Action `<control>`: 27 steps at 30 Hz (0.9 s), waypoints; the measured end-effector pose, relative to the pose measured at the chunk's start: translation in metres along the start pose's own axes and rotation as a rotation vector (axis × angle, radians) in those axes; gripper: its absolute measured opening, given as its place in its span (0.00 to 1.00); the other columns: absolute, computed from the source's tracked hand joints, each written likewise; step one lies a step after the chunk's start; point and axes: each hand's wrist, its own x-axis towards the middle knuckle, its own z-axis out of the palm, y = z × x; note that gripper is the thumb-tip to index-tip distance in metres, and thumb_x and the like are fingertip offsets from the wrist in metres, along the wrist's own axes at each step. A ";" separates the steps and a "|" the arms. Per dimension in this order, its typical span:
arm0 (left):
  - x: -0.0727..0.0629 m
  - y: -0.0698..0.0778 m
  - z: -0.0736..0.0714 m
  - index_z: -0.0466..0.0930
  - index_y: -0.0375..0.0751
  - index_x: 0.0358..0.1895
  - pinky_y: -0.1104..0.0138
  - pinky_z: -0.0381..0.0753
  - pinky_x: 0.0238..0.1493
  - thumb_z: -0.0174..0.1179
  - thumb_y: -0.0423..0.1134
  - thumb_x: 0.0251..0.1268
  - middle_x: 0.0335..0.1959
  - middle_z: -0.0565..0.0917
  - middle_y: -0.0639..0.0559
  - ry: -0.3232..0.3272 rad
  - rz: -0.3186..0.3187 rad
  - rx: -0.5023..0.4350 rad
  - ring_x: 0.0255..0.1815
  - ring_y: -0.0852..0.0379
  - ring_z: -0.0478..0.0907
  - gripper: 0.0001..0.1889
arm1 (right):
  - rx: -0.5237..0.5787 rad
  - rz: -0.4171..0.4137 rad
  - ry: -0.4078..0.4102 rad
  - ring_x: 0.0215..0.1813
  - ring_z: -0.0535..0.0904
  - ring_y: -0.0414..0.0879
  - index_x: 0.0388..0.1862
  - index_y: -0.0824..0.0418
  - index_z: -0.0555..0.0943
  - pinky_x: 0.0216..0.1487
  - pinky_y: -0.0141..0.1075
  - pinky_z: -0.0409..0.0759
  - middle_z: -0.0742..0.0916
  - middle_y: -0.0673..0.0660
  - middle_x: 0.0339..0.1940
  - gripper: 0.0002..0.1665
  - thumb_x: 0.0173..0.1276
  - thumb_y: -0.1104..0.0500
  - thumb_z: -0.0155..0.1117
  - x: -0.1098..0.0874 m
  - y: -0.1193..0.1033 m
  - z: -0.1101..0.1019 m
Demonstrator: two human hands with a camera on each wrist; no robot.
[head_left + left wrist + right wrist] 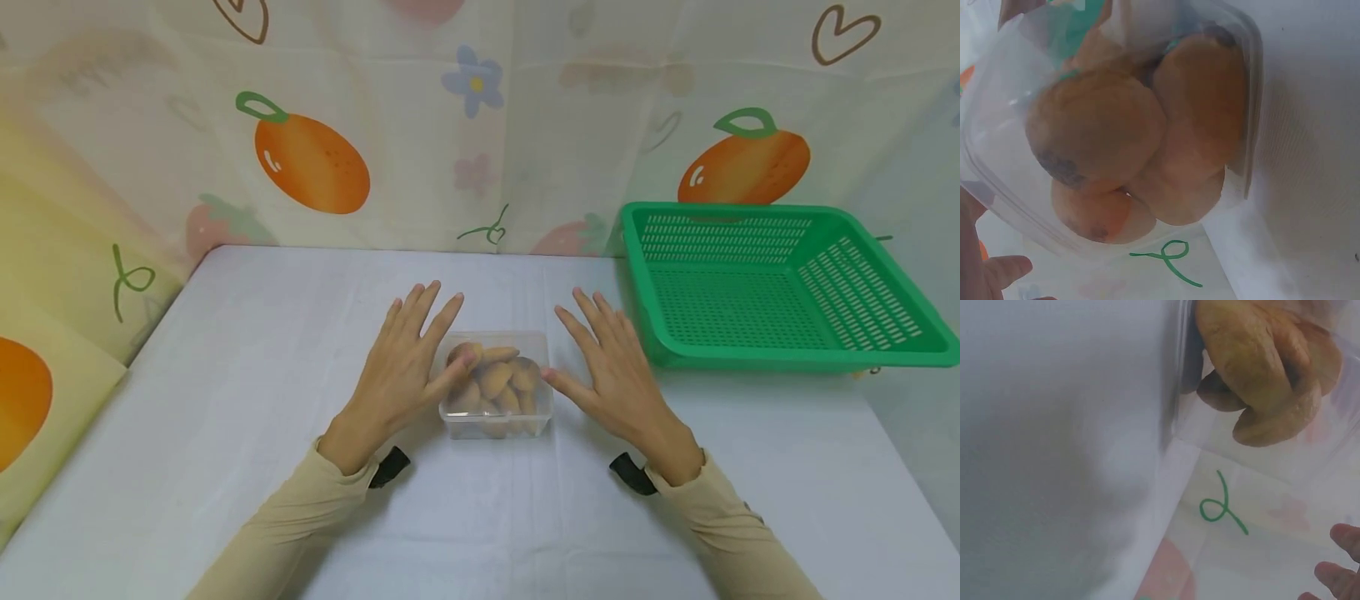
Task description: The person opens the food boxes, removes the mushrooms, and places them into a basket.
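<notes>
The left hand (pixel 397 371) and the right hand (pixel 621 379) are spread wide, with straight fingers (pixel 444 319), and grip nothing. Between them the clear box (pixel 465 429) stands on the white table (pixel 240 400), probably central so that both hands reach it equally. Brown pieces (pixel 497 380) lie piled inside. The green basket (pixel 750 360) is at the far right, perhaps to leave working room. Whether the hands touch the box, I cannot tell. The right wrist view cuts the box off; whether it is covered is hard to make out.

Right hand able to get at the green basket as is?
Likely yes: the right hand looks empty, and the green basket sits just to its right with nothing visible in between.
</notes>
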 end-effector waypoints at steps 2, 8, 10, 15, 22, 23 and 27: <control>-0.002 0.002 -0.001 0.64 0.44 0.74 0.41 0.56 0.77 0.33 0.66 0.76 0.75 0.64 0.36 0.011 0.029 -0.011 0.77 0.36 0.59 0.37 | 0.017 -0.019 -0.009 0.81 0.50 0.63 0.77 0.56 0.63 0.76 0.67 0.49 0.59 0.60 0.81 0.45 0.69 0.34 0.58 -0.002 0.000 0.000; -0.008 0.007 -0.003 0.64 0.44 0.74 0.42 0.58 0.77 0.30 0.68 0.75 0.75 0.64 0.37 -0.010 0.091 -0.063 0.76 0.37 0.60 0.39 | 0.117 -0.035 -0.092 0.82 0.49 0.62 0.79 0.55 0.59 0.77 0.65 0.52 0.55 0.60 0.82 0.48 0.67 0.38 0.63 -0.006 -0.003 0.000; -0.009 0.008 -0.003 0.65 0.44 0.73 0.42 0.59 0.76 0.31 0.69 0.74 0.75 0.65 0.37 -0.022 0.110 -0.078 0.76 0.38 0.61 0.39 | 0.168 -0.025 -0.135 0.82 0.48 0.61 0.80 0.54 0.56 0.76 0.65 0.53 0.52 0.58 0.83 0.50 0.66 0.40 0.65 -0.007 -0.004 0.001; -0.011 0.011 -0.003 0.67 0.44 0.72 0.43 0.59 0.77 0.34 0.69 0.74 0.74 0.66 0.39 -0.063 0.163 -0.106 0.76 0.39 0.62 0.38 | 0.295 0.039 -0.229 0.83 0.46 0.55 0.81 0.49 0.50 0.76 0.63 0.58 0.47 0.51 0.84 0.55 0.64 0.40 0.69 -0.010 -0.008 0.002; -0.011 0.018 -0.002 0.68 0.49 0.71 0.42 0.63 0.74 0.57 0.60 0.69 0.74 0.67 0.44 -0.136 0.250 -0.184 0.76 0.42 0.63 0.33 | 0.442 0.090 -0.311 0.83 0.48 0.52 0.82 0.44 0.46 0.75 0.62 0.62 0.47 0.46 0.83 0.63 0.57 0.38 0.74 -0.011 -0.013 0.007; -0.011 0.019 -0.002 0.67 0.49 0.71 0.42 0.64 0.74 0.61 0.59 0.67 0.73 0.68 0.45 -0.143 0.260 -0.191 0.76 0.43 0.63 0.34 | 0.454 0.088 -0.319 0.83 0.48 0.52 0.82 0.46 0.46 0.75 0.62 0.61 0.48 0.47 0.83 0.64 0.56 0.38 0.75 -0.011 -0.014 0.007; -0.010 0.021 0.001 0.68 0.46 0.71 0.44 0.66 0.74 0.68 0.55 0.60 0.72 0.70 0.45 -0.138 0.319 -0.209 0.75 0.42 0.65 0.37 | 0.465 0.081 -0.328 0.83 0.49 0.53 0.81 0.51 0.48 0.76 0.61 0.60 0.49 0.50 0.83 0.65 0.54 0.39 0.77 -0.011 -0.013 0.010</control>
